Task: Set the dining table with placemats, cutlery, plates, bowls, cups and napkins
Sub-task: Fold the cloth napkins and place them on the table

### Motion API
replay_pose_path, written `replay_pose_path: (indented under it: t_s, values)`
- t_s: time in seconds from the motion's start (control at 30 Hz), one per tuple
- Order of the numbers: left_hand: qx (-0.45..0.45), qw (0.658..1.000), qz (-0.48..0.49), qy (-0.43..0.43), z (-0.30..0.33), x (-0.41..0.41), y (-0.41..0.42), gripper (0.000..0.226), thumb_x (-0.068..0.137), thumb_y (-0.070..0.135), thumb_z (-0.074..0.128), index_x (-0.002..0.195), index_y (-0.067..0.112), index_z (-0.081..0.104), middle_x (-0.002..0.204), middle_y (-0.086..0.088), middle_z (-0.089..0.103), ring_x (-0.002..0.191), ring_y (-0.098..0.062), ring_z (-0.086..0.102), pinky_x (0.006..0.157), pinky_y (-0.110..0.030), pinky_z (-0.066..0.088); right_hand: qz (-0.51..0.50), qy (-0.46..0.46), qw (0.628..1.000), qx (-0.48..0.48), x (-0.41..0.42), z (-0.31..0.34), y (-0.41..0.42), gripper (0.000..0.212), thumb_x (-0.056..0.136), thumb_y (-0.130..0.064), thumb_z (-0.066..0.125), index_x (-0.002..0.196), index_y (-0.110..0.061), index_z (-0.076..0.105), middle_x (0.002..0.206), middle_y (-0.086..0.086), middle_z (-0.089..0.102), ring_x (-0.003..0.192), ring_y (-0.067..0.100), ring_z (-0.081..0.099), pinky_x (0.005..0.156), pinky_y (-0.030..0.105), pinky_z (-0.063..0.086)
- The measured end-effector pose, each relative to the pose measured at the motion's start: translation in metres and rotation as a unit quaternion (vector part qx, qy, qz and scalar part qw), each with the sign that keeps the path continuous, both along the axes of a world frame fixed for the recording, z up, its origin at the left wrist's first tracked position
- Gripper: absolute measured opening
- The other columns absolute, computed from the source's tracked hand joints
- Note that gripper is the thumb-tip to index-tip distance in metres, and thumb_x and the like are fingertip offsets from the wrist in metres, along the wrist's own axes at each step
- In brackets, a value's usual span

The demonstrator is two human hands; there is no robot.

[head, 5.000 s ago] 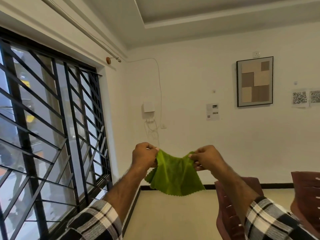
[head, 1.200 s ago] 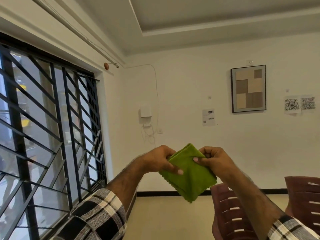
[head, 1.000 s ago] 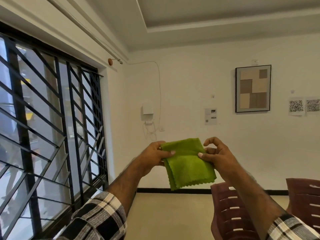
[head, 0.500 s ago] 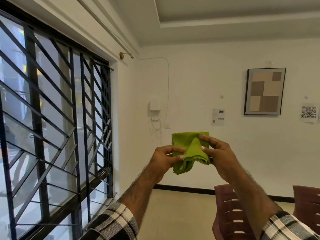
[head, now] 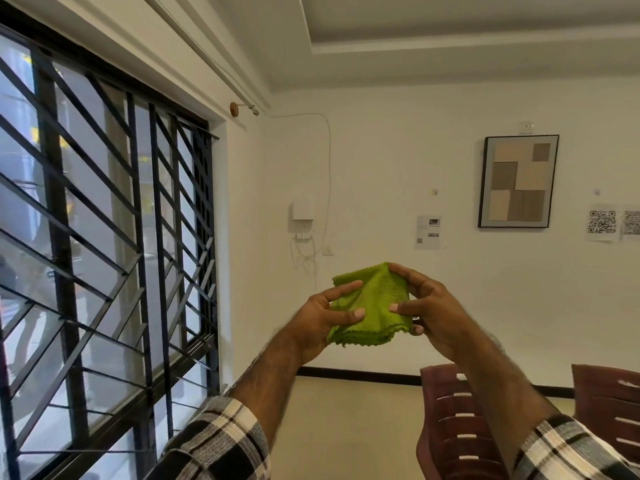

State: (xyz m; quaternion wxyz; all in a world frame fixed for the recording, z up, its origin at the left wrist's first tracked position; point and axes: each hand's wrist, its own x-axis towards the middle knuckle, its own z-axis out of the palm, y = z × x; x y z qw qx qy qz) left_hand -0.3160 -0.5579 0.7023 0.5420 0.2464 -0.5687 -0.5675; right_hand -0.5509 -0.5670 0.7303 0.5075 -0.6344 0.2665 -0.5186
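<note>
A green cloth napkin [head: 372,303] with a zigzag edge is held up in the air in front of me, folded into a small thick square. My left hand [head: 320,323] grips its left side, thumb on top and fingers underneath. My right hand [head: 431,306] holds its right side, with the forefinger over the top corner and the thumb pressed on the face. The dining table and the other tableware are out of view.
Two dark red plastic chairs [head: 453,420] [head: 606,400] stand at the lower right. A barred window [head: 104,254] fills the left side. The white wall ahead carries a framed picture [head: 517,181] and paper sheets [head: 602,225].
The napkin went from hanging open between both hands to folded in half, then folded again into a smaller, thicker square. My view turned slightly left.
</note>
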Motion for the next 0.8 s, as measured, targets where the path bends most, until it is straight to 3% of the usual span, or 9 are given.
replay_pose_path:
  t_s: [0.17,0.27,0.33,0.4,0.5,0.6,0.67,0.73,0.8]
  values:
    - [0.006,0.997,0.072,0.034,-0.004,0.009,-0.004,0.05,0.079,0.007,0.082,0.125,0.024,0.078,0.132,-0.009,0.074,0.12,-0.032,0.07,0.092,-0.046,0.058,0.008,-0.035,0.999,0.01,-0.011,0.001,-0.003,0.07,0.085,0.022,0.062,0.139,-0.021,0.066,0.132,0.012,0.071,0.065,0.021,0.056,0.038,0.022,0.032]
    - [0.049,0.992,0.108,0.045,-0.018,0.002,-0.008,0.063,0.084,0.011,0.083,0.141,0.027,0.062,0.121,-0.013,0.075,0.107,-0.035,0.073,0.078,-0.043,0.061,0.004,-0.003,1.0,-0.001,-0.002,0.006,0.0,0.072,0.084,0.02,0.064,0.138,-0.028,0.067,0.128,0.005,0.073,0.071,0.024,0.061,0.044,0.025,0.035]
    - [0.101,0.986,0.128,0.046,-0.031,-0.007,-0.007,0.067,0.089,0.023,0.083,0.148,0.02,0.051,0.123,-0.021,0.073,0.095,-0.035,0.074,0.071,-0.041,0.06,0.002,0.033,0.999,-0.013,0.009,0.009,0.001,0.074,0.082,0.017,0.067,0.136,-0.032,0.068,0.125,-0.001,0.074,0.08,0.026,0.064,0.054,0.03,0.038]
    - [0.133,0.985,0.102,0.049,-0.046,-0.012,-0.006,0.072,0.09,0.044,0.08,0.147,0.008,0.053,0.129,-0.025,0.071,0.099,-0.036,0.073,0.079,-0.045,0.062,0.008,0.046,0.999,-0.018,0.022,0.013,0.003,0.074,0.081,0.017,0.067,0.136,-0.032,0.069,0.122,-0.003,0.074,0.08,0.025,0.063,0.056,0.031,0.037]
    - [0.14,0.988,0.037,0.059,-0.06,-0.015,-0.001,0.08,0.093,0.068,0.069,0.145,0.008,0.06,0.135,-0.026,0.068,0.116,-0.038,0.071,0.092,-0.048,0.059,0.021,0.034,0.999,-0.017,0.032,0.018,0.006,0.072,0.081,0.019,0.066,0.135,-0.029,0.069,0.117,0.001,0.074,0.072,0.021,0.063,0.048,0.027,0.035]
    - [0.082,0.989,0.006,0.124,-0.064,-0.016,-0.004,0.079,0.095,0.05,0.075,0.159,0.017,0.043,0.147,-0.025,0.059,0.132,-0.047,0.06,0.1,-0.056,0.055,0.029,0.025,0.999,-0.005,0.031,0.019,0.005,0.068,0.082,0.019,0.064,0.134,-0.024,0.07,0.113,0.005,0.072,0.064,0.015,0.061,0.041,0.023,0.037]
    - [0.056,0.978,0.059,0.19,-0.062,-0.013,-0.009,0.098,0.089,0.02,0.087,0.162,0.045,0.026,0.152,-0.021,0.055,0.13,-0.049,0.062,0.098,-0.06,0.056,0.02,0.027,0.999,0.002,0.026,0.015,0.002,0.063,0.084,0.018,0.064,0.131,-0.023,0.072,0.118,0.009,0.073,0.068,0.018,0.062,0.042,0.023,0.04]
    - [0.019,0.978,0.112,0.177,-0.054,-0.007,-0.009,0.111,0.087,0.005,0.084,0.16,0.059,0.02,0.151,-0.019,0.056,0.127,-0.045,0.066,0.097,-0.061,0.058,-0.004,0.027,1.0,0.015,0.018,0.009,-0.004,0.058,0.085,0.017,0.064,0.128,-0.022,0.073,0.12,0.014,0.074,0.072,0.022,0.063,0.045,0.024,0.042]
    - [-0.04,0.981,0.139,0.126,-0.047,-0.002,-0.008,0.101,0.094,-0.001,0.074,0.163,0.054,0.024,0.145,-0.021,0.062,0.124,-0.042,0.068,0.097,-0.059,0.059,-0.027,0.027,0.999,0.036,0.011,-0.001,-0.012,0.053,0.087,0.016,0.064,0.125,-0.018,0.074,0.119,0.018,0.072,0.067,0.022,0.06,0.045,0.024,0.041]
